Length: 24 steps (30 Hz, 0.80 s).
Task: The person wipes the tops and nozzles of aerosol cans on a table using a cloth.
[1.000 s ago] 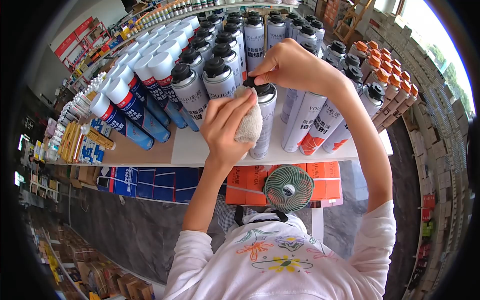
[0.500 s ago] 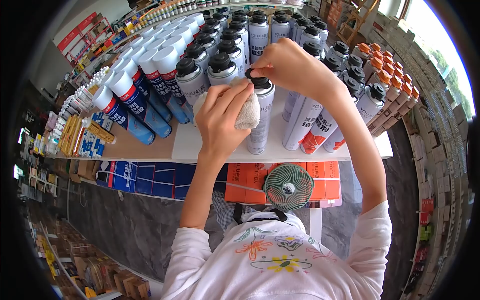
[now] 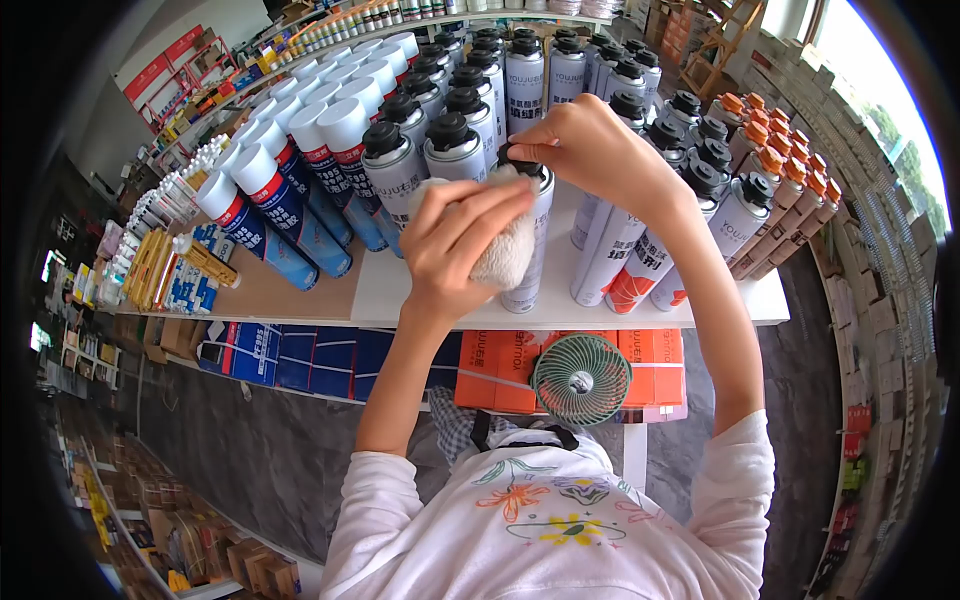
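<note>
A grey spray can (image 3: 528, 270) with a black top stands upright near the table's front edge. My right hand (image 3: 590, 145) pinches its black top from the right. Wrapped round a beige cloth (image 3: 503, 248), my left hand (image 3: 455, 240) presses it to the upper left side of the can. The fingertips of that hand are slightly blurred near the black top, and part of the can is hidden behind cloth and fingers. Matching grey cans (image 3: 455, 150) with black tops stand in rows just behind.
Blue cans with white caps (image 3: 280, 200) stand left, and orange-topped cans (image 3: 775, 160) right, on the table (image 3: 400, 290). A green fan (image 3: 582, 380) is in front of orange boxes (image 3: 495, 370) below the table edge. Blue boxes (image 3: 310, 360) lie beside them.
My left hand has moved the cloth slightly right along the can's upper part. My right hand still pinches the black top. The whole view has shifted a little.
</note>
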Motion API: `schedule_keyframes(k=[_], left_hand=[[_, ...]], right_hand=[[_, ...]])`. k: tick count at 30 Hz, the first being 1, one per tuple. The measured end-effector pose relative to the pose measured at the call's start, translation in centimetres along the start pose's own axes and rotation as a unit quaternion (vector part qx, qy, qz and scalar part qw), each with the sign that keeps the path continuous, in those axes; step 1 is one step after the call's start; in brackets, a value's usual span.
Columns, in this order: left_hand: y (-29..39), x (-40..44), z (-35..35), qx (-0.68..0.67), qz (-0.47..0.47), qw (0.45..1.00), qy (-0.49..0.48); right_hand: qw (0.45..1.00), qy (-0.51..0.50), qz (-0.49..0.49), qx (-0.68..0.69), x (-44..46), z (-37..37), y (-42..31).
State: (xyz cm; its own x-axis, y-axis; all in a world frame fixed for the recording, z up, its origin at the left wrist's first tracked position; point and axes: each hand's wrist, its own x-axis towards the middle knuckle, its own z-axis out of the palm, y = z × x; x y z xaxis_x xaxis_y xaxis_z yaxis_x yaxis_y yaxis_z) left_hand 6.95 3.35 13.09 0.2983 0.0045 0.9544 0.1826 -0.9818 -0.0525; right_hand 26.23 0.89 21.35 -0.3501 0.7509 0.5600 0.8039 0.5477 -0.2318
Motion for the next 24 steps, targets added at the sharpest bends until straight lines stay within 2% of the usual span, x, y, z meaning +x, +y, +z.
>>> schedule_keyframes(k=[3,9,13,15,16,17,19,21,23,24], left_hand=[[0.4,0.5,0.5,0.114,-0.069,0.991,-0.029],[1.7,-1.0,2.5,0.142,-0.057,0.988,0.012],[0.7,0.2,0.2,0.053,-0.095,0.992,-0.056],[-0.2,0.7,-1.0,-0.042,-0.111,0.990,-0.078],[-0.2,0.7,-1.0,-0.023,-0.108,0.993,-0.039],[0.0,1.0,-1.0,-0.021,-0.104,0.994,-0.039],[1.2,1.6,-0.7,0.085,-0.101,0.991,0.012],[1.2,0.9,0.7,0.099,-0.111,0.988,-0.040],[1.2,-0.3,2.0,0.108,-0.098,0.989,-0.031],[1.3,-0.4,1.9,0.106,-0.098,0.989,-0.031]], right_hand=[[0.999,0.026,-0.036,-0.019,-0.1,0.4,0.6],[0.998,0.010,-0.036,-0.047,0.0,0.2,0.1],[0.999,0.011,-0.035,-0.035,-0.2,0.1,0.2],[0.999,0.003,-0.033,-0.030,-0.2,0.3,0.1],[0.999,-0.002,-0.032,-0.025,-0.1,0.3,0.1],[0.999,0.003,-0.033,-0.026,0.1,0.3,0.3],[0.999,0.007,-0.043,-0.021,-0.1,0.4,0.6],[0.999,0.004,-0.036,-0.019,-0.3,0.3,0.7],[0.998,0.016,-0.048,-0.043,-0.4,0.3,0.9],[0.999,0.015,-0.038,-0.011,-0.5,0.3,0.9]])
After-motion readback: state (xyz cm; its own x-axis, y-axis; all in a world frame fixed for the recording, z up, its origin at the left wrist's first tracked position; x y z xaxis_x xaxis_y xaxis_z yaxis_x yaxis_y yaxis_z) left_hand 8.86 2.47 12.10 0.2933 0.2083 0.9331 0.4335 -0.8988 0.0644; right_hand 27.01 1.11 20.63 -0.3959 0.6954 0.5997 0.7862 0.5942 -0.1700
